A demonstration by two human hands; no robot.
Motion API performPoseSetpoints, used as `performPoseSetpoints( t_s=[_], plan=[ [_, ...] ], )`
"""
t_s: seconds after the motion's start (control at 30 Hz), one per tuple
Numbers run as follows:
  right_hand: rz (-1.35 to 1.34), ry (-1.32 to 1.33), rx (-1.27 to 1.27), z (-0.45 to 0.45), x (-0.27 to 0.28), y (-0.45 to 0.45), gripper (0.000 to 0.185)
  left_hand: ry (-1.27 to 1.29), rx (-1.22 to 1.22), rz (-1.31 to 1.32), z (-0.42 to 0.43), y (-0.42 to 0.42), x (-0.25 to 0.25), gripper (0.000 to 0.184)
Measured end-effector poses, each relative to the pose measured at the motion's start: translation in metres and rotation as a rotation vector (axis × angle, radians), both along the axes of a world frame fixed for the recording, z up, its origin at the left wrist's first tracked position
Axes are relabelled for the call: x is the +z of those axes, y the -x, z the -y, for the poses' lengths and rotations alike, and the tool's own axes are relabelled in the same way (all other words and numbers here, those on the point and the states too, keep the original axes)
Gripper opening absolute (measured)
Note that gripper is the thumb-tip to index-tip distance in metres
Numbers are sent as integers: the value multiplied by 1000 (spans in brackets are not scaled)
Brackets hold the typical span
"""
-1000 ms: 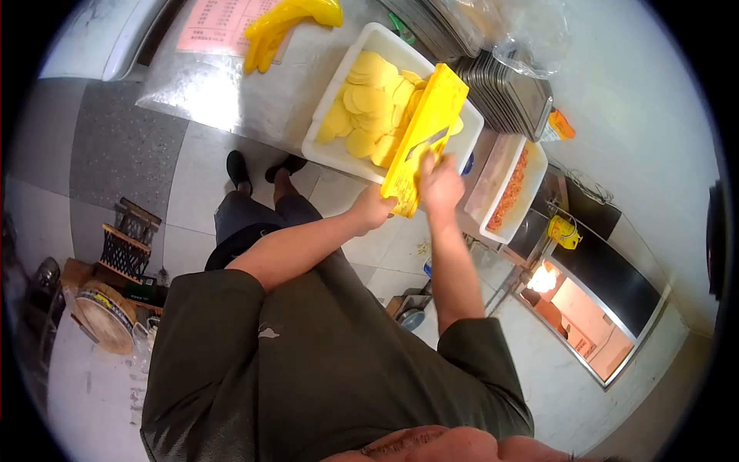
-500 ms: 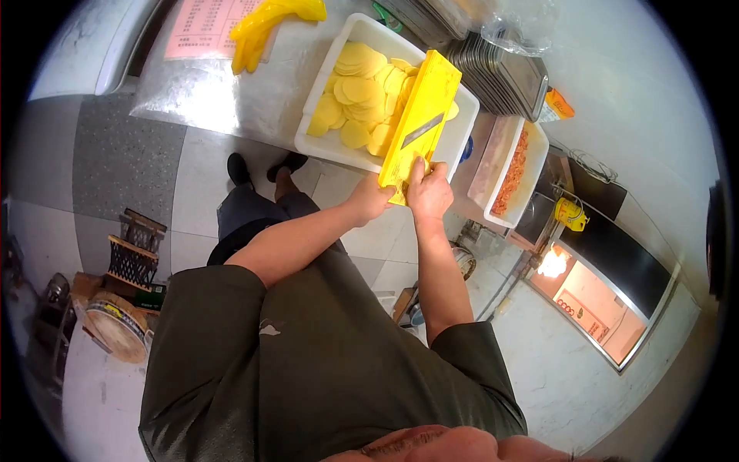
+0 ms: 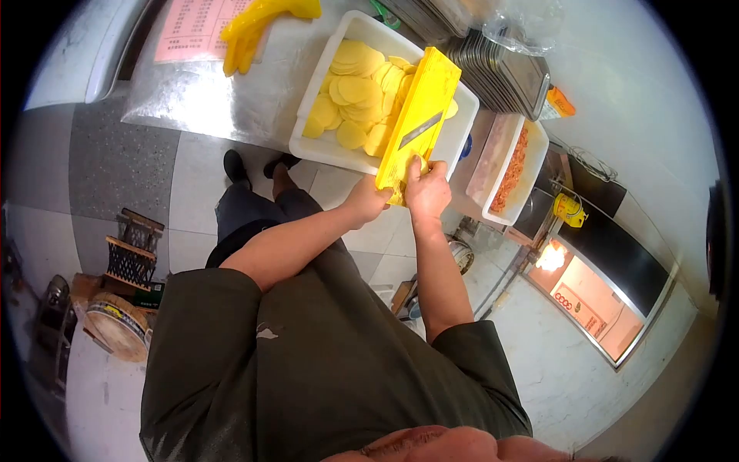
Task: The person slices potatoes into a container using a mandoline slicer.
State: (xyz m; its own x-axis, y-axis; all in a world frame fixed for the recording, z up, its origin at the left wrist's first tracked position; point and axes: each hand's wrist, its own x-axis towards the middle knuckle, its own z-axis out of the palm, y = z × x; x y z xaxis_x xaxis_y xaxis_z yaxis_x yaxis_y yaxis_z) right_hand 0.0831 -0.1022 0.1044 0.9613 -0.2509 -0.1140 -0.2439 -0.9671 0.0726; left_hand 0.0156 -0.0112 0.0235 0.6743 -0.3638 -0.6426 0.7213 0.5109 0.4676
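My left hand [image 3: 365, 202] is closed around the near end of a yellow mandoline slicer [image 3: 429, 91], which slants across a white plastic tub [image 3: 304, 150]. My right hand [image 3: 428, 191] is closed over the slicer's lower part, below the metal blade [image 3: 421, 131]. Under its thumb shows a small bit of pale yellow potato, mostly hidden by the fingers. Round potato slices [image 3: 359, 91] lie heaped in the tub, left of and partly beneath the slicer.
Left of the tub, a yellow rubber glove [image 3: 246, 50] and a pink printed sheet [image 3: 188, 35] lie on the metal table [image 3: 177, 100]. Stacked metal trays [image 3: 519, 81] stand at the back right. Beside them, a white container [image 3: 531, 185] holds chopped orange-red food. A flame [image 3: 551, 258] glows farther right.
The view has shifted slightly, so the table things sit a little farther left. Both hands stay on the slicer, with the right hand nearly in the same place.
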Motion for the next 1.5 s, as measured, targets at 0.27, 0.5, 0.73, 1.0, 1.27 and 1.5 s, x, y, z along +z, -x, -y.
performPoseSetpoints(
  t_s=[0.27,0.5,0.73,1.0,1.27,1.5],
  plan=[
    [109,1,112,-12,-11,-138,57,-115,-133,70,-6,-5,-4,37],
    [55,-12,127,-8,-4,-119,54,-69,-69,46,10,3,-18,36],
    [15,-37,40,-2,3,2,47,-14,62,75,3,0,-3,35],
    [59,-55,73,4,-4,12,42,33,-51,24,-10,-5,6,42],
    [75,-52,52,2,-4,11,43,11,-113,6,-13,-8,10,42],
    [84,-23,81,-6,-6,-49,48,-54,-100,46,3,2,-13,41]
  ],
)
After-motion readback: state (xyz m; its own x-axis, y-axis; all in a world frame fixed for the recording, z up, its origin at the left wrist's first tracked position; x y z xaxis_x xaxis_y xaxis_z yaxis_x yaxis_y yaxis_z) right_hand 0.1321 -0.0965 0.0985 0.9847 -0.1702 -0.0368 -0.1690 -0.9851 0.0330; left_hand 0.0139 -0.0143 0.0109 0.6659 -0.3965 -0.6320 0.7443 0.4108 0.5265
